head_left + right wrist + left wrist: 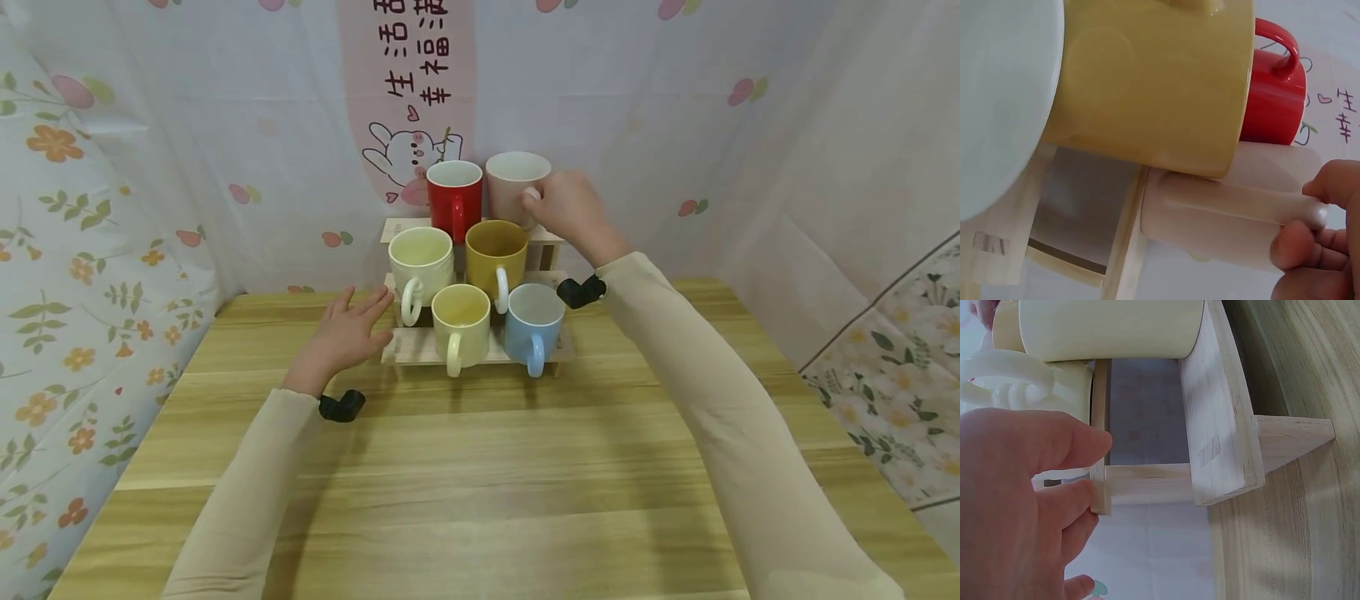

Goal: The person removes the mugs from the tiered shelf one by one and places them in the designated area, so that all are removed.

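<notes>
At the top right of a wooden rack, a pale pink mug stands beside a red mug. My right hand pinches the pink mug's handle between thumb and fingers. My left hand spreads its fingers at the rack's left side. Its thumb and forefinger touch the end of the middle shelf. That shelf carries a cream mug and a mustard mug with a white handle. Pale yellow and light blue mugs sit on the bottom shelf.
The rack stands towards the back of a wood-grain table. Behind it hangs a white printed cloth with a rabbit picture. A flowered cloth hangs along the left, with another patterned cloth on the right.
</notes>
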`<state>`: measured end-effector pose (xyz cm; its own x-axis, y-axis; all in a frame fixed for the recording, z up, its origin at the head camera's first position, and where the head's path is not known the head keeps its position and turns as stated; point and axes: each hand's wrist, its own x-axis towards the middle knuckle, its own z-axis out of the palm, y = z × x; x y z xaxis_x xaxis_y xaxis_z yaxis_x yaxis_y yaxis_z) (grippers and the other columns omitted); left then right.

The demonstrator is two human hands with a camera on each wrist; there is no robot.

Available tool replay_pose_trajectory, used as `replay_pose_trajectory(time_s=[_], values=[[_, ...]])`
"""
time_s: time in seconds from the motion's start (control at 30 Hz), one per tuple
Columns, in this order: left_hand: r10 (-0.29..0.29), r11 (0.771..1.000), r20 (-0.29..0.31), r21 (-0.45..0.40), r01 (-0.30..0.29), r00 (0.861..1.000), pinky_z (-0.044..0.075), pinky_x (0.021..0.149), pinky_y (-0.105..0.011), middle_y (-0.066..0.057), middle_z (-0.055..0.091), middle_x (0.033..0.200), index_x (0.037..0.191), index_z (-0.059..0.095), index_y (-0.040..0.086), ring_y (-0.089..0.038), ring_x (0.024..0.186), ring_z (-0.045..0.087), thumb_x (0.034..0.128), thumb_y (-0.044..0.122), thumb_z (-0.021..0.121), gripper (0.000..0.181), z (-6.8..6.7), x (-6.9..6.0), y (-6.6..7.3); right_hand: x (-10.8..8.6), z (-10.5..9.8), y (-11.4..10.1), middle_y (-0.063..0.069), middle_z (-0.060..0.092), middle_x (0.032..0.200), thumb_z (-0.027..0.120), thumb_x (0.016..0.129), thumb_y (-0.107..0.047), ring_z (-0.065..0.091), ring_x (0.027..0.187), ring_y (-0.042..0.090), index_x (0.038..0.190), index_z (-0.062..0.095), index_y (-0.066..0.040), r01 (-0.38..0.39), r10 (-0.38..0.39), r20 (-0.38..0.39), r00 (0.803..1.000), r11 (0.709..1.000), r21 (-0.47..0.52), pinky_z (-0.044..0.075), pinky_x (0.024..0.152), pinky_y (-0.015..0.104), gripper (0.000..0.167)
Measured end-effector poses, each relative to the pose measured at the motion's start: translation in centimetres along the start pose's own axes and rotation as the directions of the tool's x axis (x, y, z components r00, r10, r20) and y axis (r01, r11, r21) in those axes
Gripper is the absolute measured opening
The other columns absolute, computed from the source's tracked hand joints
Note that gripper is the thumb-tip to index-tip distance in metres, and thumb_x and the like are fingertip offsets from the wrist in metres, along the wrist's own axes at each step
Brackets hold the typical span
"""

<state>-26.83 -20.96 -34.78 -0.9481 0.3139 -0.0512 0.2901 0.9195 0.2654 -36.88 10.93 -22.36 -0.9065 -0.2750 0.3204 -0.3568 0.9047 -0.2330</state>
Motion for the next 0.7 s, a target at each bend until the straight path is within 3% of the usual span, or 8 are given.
replay_pose_trajectory(time_s=[0.23,0.43,0.7], values=[[-0.007,1.0,-0.016,-0.008,0.007,1.0,0.001,0.113,-0.066,-0.008,0.016,0.161,0.153,0.02,0.011,-0.05,0.143,-0.003,0.0967,0.032,0.047,0.066,-0.1,0.0,0.1,-0.3,0.3,0.1,0.005,0.044,0.055,0.041,0.093,-0.015,0.043,0.055,0.02,0.06,0.044,-0.007,-0.011,0.015,-0.043,0.999,0.996,0.091,0.031,0.053,0.027,0.034],[-0.007,1.0,-0.007,-0.004,0.007,1.0,0.0,0.114,-0.065,-0.008,0.016,0.16,0.153,0.02,0.011,-0.05,0.143,-0.004,0.0968,0.032,0.046,0.066,-0.3,-0.1,0.3,-0.5,0.8,0.5,0.008,0.057,0.054,0.038,0.096,-0.016,0.055,0.05,0.02,0.061,0.048,-0.008,0.013,-0.008,-0.052,0.999,0.996,0.088,0.036,0.05,0.026,0.037],[-0.014,1.0,0.001,-0.007,0.014,1.0,-0.001,0.113,-0.065,-0.008,0.015,0.161,0.154,0.019,0.011,-0.05,0.143,-0.004,0.0971,0.032,0.047,0.066,-0.2,-0.1,0.4,-0.9,1.1,0.9,0.006,0.043,0.061,0.038,0.092,-0.005,0.059,0.064,0.026,0.062,0.032,-0.012,0.026,-0.022,-0.086,0.996,0.999,0.044,0.038,0.049,0.022,0.031]])
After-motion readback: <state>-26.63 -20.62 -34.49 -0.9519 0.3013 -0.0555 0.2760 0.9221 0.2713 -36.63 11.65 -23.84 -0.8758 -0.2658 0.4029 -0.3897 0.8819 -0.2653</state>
